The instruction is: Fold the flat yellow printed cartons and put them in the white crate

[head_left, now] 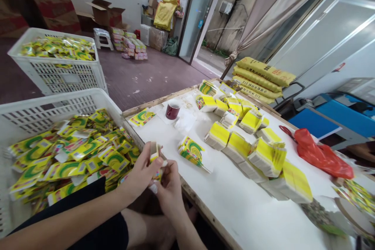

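My left hand [144, 170] and my right hand [170, 183] meet over my lap, between the crate and the table edge. Both grip a small yellow carton [155, 155], the left fingers around its upper part. The right fingers pinch its lower end, where something whitish shows that I cannot make out. Left of my hands, a white plastic crate [113, 103] holds many similar yellow and green packets [84, 148]. On the white table [225, 203] to the right lies a small stack of flat yellow cartons [191, 151].
Bundles of flat cartons [249, 148] cover the table's far half. A dark red mug [172, 110] and a loose packet [142, 117] stand near its left edge. A red plastic bag [322, 156] lies at right. Another filled crate [58, 74] and yellow sacks [260, 78] are beyond.
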### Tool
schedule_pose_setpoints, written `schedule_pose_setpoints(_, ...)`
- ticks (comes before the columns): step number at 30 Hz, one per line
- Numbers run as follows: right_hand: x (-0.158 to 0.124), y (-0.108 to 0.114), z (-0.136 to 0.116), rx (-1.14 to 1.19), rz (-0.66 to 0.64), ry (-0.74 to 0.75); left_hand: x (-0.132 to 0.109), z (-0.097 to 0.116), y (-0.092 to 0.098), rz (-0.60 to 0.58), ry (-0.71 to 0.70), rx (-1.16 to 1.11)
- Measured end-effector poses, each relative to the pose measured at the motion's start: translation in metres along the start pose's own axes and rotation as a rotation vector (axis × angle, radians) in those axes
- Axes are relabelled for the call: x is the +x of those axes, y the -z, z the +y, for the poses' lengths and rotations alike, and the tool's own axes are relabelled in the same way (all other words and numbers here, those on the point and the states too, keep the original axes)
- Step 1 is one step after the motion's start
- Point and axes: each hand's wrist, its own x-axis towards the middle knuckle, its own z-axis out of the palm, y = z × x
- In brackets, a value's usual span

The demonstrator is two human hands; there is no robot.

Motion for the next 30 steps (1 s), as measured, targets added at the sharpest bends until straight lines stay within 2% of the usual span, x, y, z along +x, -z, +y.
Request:
schedule_pose_setpoints(3,0.011,0.024,-0.007,-0.003,-0.002,-0.002,0.004,-0.001,0.003,-0.143,0.002,0.051)
schedule_pose_setpoints(6,0.014,0.048,-0.009,-0.040,-0.043,-0.005,0.012,-0.007,0.009,-0.230,0.013,0.204)
schedule_pose_setpoints(8,0.014,0.061,-0.010,-0.125,-0.056,0.049,0.020,-0.013,0.016,-0.294,0.015,0.246)
schedule_pose_setpoints(10,0.014,0.072,-0.012,-0.304,-0.044,0.191,0.029,-0.019,0.025,-0.381,0.029,0.193)
schedule_pose_setpoints(13,0.014,0.082,-0.024,-0.756,-0.096,0.485,0.038,-0.028,0.039,-0.509,0.111,0.115)
schedule_pose_setpoints(15,0.013,0.082,-0.034,-1.017,-0.221,0.625,0.036,-0.029,0.043,-0.615,0.189,0.249)
schedule_pose_setpoints(18,0.014,0.074,-0.043,-1.170,-0.340,0.761,0.022,-0.026,0.036,-0.734,0.233,0.643)
schedule_pose_setpoints(21,0.013,0.066,-0.039,-1.205,-0.227,0.838,0.010,-0.023,0.021,-0.691,0.200,0.807)
schedule_pose_setpoints(25,0.008,0.060,-0.020,-1.089,0.153,0.827,0.009,-0.022,0.010,-0.439,0.117,0.879)
schedule_pose_setpoints(27,0.003,0.055,-0.007,-0.943,0.294,0.744,0.009,-0.022,0.009,-0.354,0.070,0.890)
schedule_pose_setpoints(30,-0.005,0.041,0.006,-0.622,0.360,0.528,0.006,-0.022,0.010,-0.293,0.021,0.882)
